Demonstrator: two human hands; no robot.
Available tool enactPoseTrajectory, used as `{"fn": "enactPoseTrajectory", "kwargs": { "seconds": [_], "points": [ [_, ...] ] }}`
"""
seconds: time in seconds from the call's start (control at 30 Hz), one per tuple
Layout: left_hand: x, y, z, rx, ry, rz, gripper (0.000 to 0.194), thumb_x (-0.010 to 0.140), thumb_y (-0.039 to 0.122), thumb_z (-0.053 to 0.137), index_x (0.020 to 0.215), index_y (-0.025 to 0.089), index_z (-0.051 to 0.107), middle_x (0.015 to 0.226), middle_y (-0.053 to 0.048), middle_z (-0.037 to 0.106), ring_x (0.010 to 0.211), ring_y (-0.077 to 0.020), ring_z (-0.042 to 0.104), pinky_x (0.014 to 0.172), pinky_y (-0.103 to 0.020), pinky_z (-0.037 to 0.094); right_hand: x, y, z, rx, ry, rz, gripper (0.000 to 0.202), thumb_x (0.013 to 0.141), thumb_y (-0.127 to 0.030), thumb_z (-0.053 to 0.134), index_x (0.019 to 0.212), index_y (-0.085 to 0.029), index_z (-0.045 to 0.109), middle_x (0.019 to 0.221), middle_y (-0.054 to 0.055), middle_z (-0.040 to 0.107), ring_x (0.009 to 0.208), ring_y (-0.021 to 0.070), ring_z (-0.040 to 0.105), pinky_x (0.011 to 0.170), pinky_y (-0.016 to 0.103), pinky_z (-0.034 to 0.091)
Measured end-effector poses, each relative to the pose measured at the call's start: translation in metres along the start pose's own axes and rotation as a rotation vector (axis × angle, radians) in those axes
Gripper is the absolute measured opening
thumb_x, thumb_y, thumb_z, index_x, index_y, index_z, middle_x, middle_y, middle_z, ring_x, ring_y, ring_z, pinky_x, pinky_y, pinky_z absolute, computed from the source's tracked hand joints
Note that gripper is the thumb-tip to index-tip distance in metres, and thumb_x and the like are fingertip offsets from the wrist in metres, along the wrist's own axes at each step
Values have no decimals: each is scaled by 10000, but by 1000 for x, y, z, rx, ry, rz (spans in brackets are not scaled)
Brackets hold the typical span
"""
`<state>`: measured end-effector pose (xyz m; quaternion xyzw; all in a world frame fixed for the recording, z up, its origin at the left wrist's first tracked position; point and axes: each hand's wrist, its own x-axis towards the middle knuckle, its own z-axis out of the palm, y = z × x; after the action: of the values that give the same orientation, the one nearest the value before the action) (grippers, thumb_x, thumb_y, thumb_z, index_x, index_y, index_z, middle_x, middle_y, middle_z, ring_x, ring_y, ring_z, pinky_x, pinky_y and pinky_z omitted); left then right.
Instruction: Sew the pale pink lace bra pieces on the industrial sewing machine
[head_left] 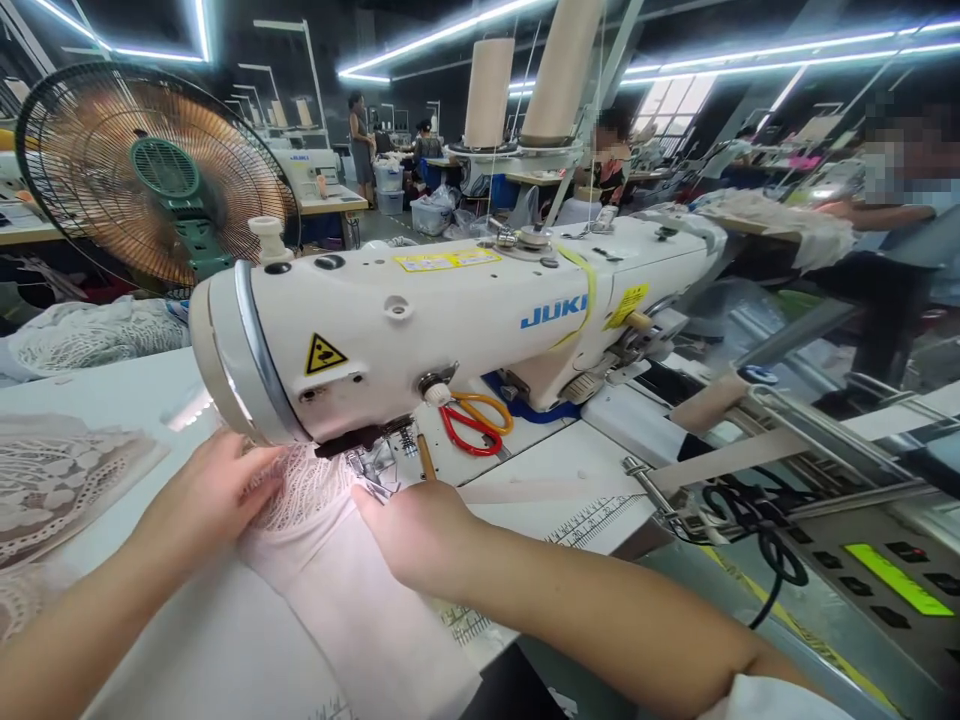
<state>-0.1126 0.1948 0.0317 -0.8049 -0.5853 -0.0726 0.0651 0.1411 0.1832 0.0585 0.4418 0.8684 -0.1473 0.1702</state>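
Note:
A pale pink lace garment piece (315,545) lies under the needle area of a white JUKI sewing machine (450,300). On the left, my left hand (229,485) grips the lace part close to the machine head, its fingers bent over the fabric. My right hand (424,535) pinches the fabric edge just in front of the metal presser foot (371,470), with most fingers hidden behind the hand. A thin brown stick (426,455) shows beyond the right hand; whether the hand touches it is unclear. Scissors with red and orange handles (474,425) lie under the machine arm.
More lace pieces (75,480) lie at the left of the white table (180,400), before a large fan (157,180). Thread cones (491,95) stand behind the machine. At right are a metal tape feeder (660,500) and control box (892,580). Other people work farther back.

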Motion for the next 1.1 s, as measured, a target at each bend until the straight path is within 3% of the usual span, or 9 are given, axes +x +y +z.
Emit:
{"fn": "enactPoseTrajectory", "kwargs": {
  "seconds": [0.03, 0.1, 0.2, 0.33, 0.53, 0.7, 0.97, 1.1],
  "points": [
    [-12, 14, -2, 39, 68, -16, 438, 1005, 281, 284, 1221, 201, 656, 1083, -102, 726, 1004, -334, 668, 744, -416, 580, 0, 1, 1, 14, 6, 0, 864, 787, -106, 627, 1575, -180, 281, 918, 138, 739, 795, 312, 714, 573, 336, 468],
    [-39, 41, 0, 26, 117, 108, 404, 998, 288, 323, 1210, 180, 650, 1200, -122, 710, 996, -305, 693, 721, -386, 613, -1, 2, 3, 30, 15, -2, 854, 787, -111, 630, 1568, -188, 295, 868, 128, 734, 793, 313, 716, 584, 338, 484],
    [-69, 74, 11, 135, 115, 248, 402, 989, 291, 395, 1243, 134, 665, 1230, -151, 718, 1004, -275, 725, 749, -350, 644, -3, 3, 5, 31, 17, -8, 807, 814, -117, 612, 1560, -203, 316, 844, 127, 731, 815, 308, 721, 604, 334, 499],
    [-74, 90, 18, 301, 151, 340, 531, 992, 375, 360, 1180, 32, 719, 1267, -246, 680, 1086, -365, 704, 819, -465, 647, -6, 4, 6, 48, 37, -25, 727, 833, -115, 598, 1524, -197, 388, 881, 129, 735, 812, 290, 723, 612, 326, 509],
    [-62, 81, 12, 283, 75, 312, 532, 990, 429, 388, 1265, 94, 698, 1347, -221, 634, 1140, -374, 679, 830, -467, 639, -7, 4, 3, 58, 7, -18, 698, 834, -124, 614, 1502, -201, 424, 900, 137, 737, 835, 309, 725, 611, 334, 508],
    [-58, 71, 19, 182, -25, 234, 553, 977, 472, 443, 1340, 107, 646, 1417, -221, 579, 1226, -418, 611, 902, -530, 599, -7, 3, 2, 59, 3, -12, 709, 850, -136, 604, 1522, -212, 394, 929, 130, 740, 847, 304, 724, 601, 319, 481],
    [-44, 58, 20, 103, -162, 112, 566, 951, 486, 484, 1370, 133, 623, 1480, -195, 522, 1300, -407, 555, 950, -524, 586, -7, 4, 4, 29, -13, 10, 703, 847, -133, 605, 1514, -220, 401, 892, 127, 735, 810, 305, 722, 542, 299, 403],
    [-36, 45, 20, 68, -172, 91, 575, 958, 500, 460, 1405, 164, 591, 1519, -178, 483, 1332, -395, 526, 976, -520, 567, -6, 4, 4, 51, 25, 0, 671, 838, -132, 610, 1482, -217, 442, 881, 125, 735, 805, 305, 721, 539, 302, 395]
  ]
}}
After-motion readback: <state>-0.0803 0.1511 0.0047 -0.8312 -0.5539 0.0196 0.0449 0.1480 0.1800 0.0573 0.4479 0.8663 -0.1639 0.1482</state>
